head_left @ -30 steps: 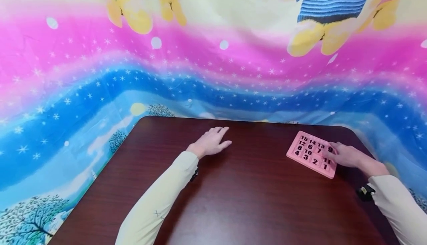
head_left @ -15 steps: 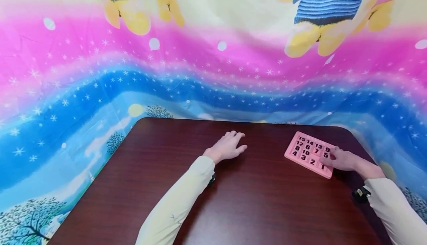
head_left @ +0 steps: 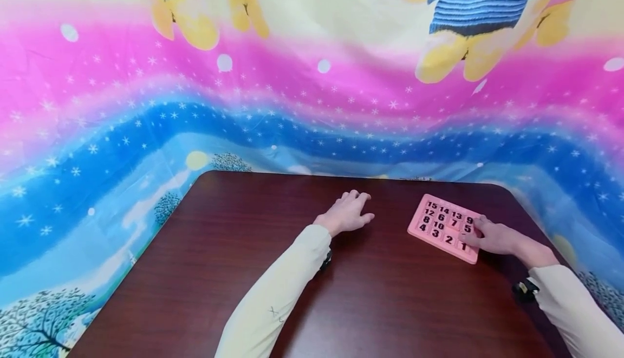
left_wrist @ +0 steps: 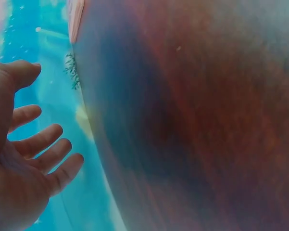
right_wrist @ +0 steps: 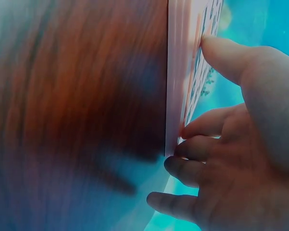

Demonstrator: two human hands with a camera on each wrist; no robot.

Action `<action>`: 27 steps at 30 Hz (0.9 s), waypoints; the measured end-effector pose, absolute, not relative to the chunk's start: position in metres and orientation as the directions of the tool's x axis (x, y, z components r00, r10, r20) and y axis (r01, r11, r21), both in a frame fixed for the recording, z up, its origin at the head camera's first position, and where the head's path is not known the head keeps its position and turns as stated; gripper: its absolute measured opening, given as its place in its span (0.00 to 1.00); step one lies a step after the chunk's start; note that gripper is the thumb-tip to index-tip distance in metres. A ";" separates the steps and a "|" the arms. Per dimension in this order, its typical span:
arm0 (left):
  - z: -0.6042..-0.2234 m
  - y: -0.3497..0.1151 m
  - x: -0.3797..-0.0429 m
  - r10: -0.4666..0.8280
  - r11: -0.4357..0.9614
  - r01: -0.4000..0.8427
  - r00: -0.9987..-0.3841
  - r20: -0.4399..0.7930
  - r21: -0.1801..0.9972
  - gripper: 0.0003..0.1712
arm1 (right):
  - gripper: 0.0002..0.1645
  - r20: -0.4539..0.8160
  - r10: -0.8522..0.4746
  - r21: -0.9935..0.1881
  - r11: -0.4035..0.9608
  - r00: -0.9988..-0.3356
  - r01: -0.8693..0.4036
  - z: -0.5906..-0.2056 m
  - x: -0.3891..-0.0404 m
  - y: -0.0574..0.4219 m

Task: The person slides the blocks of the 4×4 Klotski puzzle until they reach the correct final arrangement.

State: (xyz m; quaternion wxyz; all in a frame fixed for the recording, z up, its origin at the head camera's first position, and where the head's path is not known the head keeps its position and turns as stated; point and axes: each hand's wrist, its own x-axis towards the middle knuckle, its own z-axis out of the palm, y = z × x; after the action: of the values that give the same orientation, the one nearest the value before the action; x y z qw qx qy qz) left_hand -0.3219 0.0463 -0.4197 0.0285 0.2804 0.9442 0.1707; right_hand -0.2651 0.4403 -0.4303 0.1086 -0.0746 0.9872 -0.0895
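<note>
A pink number slide puzzle [head_left: 443, 228] with black numbers lies on the right part of the dark brown table. My right hand [head_left: 494, 237] is at its right edge. In the right wrist view the thumb [right_wrist: 226, 55] touches the numbered face, while other fingers [right_wrist: 185, 171] rest against the side edge; they do not wrap round it. The thumb hides part of the tiles near the 5 and the 1. To the left of the puzzle, my left hand [head_left: 346, 214] is over the table with spread, relaxed fingers and holds nothing. The puzzle's edge [left_wrist: 77, 21] shows at the top of the left wrist view.
The brown wooden table [head_left: 195, 271] has rounded far corners. Behind and beside it hangs a printed cloth [head_left: 292, 92] in pink, blue and cream with bear figures. A dark band [head_left: 526, 288] sits at the right wrist, below the light sleeve [head_left: 575, 304].
My left hand has moved right, closer to the puzzle. The puzzle has shifted slightly left with my right hand at it. The 5 tile, covered earlier, now shows; the 11 is hidden or covered.
</note>
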 end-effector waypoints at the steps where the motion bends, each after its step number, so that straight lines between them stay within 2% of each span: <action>1: -0.421 0.049 -0.322 0.537 0.790 0.515 -0.843 0.030 0.334 0.34 | 0.59 -0.203 -0.171 -0.198 0.972 -0.964 -0.130 -0.430 -0.264 0.438; 9: -0.430 0.077 -0.316 0.597 0.773 0.580 -0.802 0.012 0.257 0.36 | 0.62 -0.202 -0.197 -0.222 0.963 -0.959 -0.151 -0.425 -0.256 0.416; 21: -0.430 0.093 -0.303 0.599 0.796 0.566 -0.786 -0.150 0.214 0.48 | 0.62 -0.255 -0.251 -0.268 0.946 -0.934 -0.181 -0.423 -0.247 0.386; 27: -0.430 0.088 -0.299 0.625 0.781 0.596 -0.744 -0.237 0.186 0.57 | 0.58 -0.251 -0.305 -0.289 0.929 -0.919 -0.230 -0.421 -0.245 0.373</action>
State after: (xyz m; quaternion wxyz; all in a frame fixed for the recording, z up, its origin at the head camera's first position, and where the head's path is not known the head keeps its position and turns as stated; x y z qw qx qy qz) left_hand -0.2991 0.0883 -0.4304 0.1446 0.3274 0.9325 0.0491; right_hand -0.2447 0.3731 -0.4205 0.1473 -0.1377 0.9710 -0.1281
